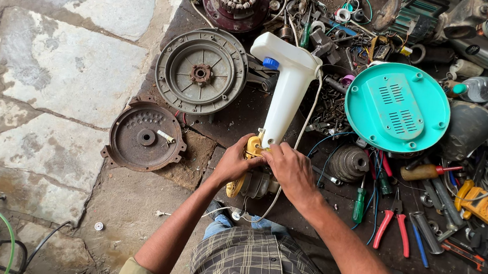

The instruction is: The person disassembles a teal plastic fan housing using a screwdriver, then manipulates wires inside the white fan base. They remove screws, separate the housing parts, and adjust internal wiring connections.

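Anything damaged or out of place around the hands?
Yes. The white appliance housing is opened: both hands, left hand and right hand, grip its exposed yellow motor part. A rusty motor cover lies off the mat on the stone floor.

I see my left hand (234, 161) and right hand (291, 168) on a white plastic handle (287, 93) with a blue button (271, 63) and a yellow part (253, 147) at its base; a white cord (307, 116) trails beside it. My shirt (255, 266) is a grey and brown check, my jeans (219, 224) blue. A turquoise round cover (397, 108) with slotted vents lies to the right. Grey metal disc (201, 72) and rust-brown disc (145, 137) sit on the dark mat (240, 113). Red-handled pliers (393, 224), a green screwdriver (359, 205), a yellow meter (487, 208) and a clear bottle with green cap (487, 89) lie about. The stone floor (65, 72) is mottled grey
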